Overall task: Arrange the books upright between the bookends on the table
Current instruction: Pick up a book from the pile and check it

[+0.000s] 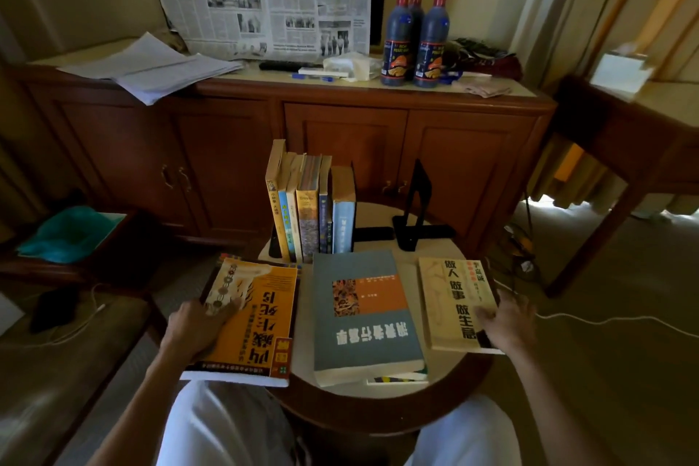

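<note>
Left hand (196, 325): fingers curled under the left edge of the orange paperback book (251, 318), thumb on its cover; the book overhangs the round surface's (450, 363) near left edge.
Right hand (507, 325): fingers clamped on the cream paperback book's (454, 303) right edge, at the surface's right edge.
Grey-blue book (363, 314): flat between them.
Upright row of books (310, 204): far edge, against a black metal bookend (372, 233).
Second black bookend (420, 208): just beside, apart from the row.

left hand (196, 325) gripping orange book (253, 318), right hand (507, 325) holding cream book (454, 303)

Dim room, daylight from right, soft blur, bowed wide-angle edges.
</note>
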Demonstrator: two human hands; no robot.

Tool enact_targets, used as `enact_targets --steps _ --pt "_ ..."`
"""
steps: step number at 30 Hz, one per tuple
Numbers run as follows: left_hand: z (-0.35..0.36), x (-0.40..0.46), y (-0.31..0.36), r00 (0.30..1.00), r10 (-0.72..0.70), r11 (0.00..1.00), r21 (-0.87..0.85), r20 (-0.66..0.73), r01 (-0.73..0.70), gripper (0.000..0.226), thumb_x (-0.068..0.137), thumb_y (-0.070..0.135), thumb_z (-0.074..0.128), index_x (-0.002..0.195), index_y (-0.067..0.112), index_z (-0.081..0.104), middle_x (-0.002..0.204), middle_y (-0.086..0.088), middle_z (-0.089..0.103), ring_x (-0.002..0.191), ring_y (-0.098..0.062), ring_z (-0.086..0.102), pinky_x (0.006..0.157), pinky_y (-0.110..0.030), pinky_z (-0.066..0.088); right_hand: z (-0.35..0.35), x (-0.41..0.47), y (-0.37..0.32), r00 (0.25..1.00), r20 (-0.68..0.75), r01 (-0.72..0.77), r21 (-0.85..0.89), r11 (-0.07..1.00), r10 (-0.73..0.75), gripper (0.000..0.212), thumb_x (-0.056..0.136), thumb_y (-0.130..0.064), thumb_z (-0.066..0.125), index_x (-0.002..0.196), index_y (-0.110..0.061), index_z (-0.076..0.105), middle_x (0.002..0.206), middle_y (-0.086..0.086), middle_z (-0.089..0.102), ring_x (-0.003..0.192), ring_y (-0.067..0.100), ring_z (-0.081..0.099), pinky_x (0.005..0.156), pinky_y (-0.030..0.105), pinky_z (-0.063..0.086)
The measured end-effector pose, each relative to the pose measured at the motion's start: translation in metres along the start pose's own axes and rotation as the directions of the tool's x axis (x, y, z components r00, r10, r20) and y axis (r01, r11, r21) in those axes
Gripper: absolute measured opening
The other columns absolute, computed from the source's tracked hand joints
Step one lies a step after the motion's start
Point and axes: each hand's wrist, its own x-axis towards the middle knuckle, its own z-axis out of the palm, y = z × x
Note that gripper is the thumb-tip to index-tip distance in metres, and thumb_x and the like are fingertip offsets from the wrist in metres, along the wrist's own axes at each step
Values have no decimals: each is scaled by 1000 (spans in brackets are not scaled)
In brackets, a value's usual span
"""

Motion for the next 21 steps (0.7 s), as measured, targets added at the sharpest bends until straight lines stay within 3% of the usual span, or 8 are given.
enact_targets --steps 3,6,11,13,15,17,18,21 --pt "-27 -13 11 991 87 996 5 -102 -87 49 87 59 62 85 10 62 71 -9 66 61 -25 65 58 -37 57 -10 -24 -26 986 -130 114 37 993 -108 54 84 -34 72 130 -15 52 133 15 48 128 33 40 101 52 46" --pt "-53 -30 30 974 200 980 15 -110 -199 40 90 58 58 83 18 61 74 -7 69 64 -24 67 61 -39 57 -11 -58 -68 894 -248 399 57 915 -374 57 86 -29 71 137 -19 49 136 8 48 128 26 43 100 45 48" --pt "-76 -51 69 957 289 929 -244 11 -278 36 90 52 62 88 18 70 73 -3 75 65 -19 73 62 -36 58 -5 -137 -158 517 -174 836 -109 538 -838 84 85 -43 69 153 -31 22 158 2 26 145 22 21 117 41 23" --pt "-73 -59 86 924 378 879 -334 50 -341 25 94 42 61 94 18 70 75 1 76 67 -13 73 60 -28 54 -5 -159 -182 375 -223 903 -132 409 -900 84 88 -51 63 156 -27 18 162 7 19 151 26 11 120 40 14" --pt "-69 -63 101 895 415 849 -422 164 -317 26 94 39 61 97 15 71 79 3 77 72 -16 74 64 -29 56 -14 -164 -192 310 -331 939 -38 341 -891 70 93 -56 54 148 -19 33 159 9 30 151 25 14 123 40 8" --pt "-69 -59 109 853 390 857 -476 348 -198 50 85 50 68 100 2 71 80 -11 76 69 -32 71 64 -36 56 -30 -157 -189 278 -358 958 30 286 -891 64 94 -56 52 143 -18 39 150 7 44 149 21 23 123 43 15" --pt "-68 -53 113 825 364 877 -459 433 -146 60 80 53 70 102 -3 69 73 -16 70 60 -31 64 57 -32 50 -38 -153 -186 245 -330 966 6 257 -912 65 94 -55 53 147 -21 36 146 5 49 145 19 31 120 45 24" --pt "-66 -41 135 725 330 929 -345 604 -136 49 78 44 68 97 -2 69 72 -11 62 55 -18 54 53 -24 41 -50 -143 -171 133 -223 979 -120 163 -966 73 95 -51 56 155 -30 21 141 1 53 130 20 52 103 42 49"
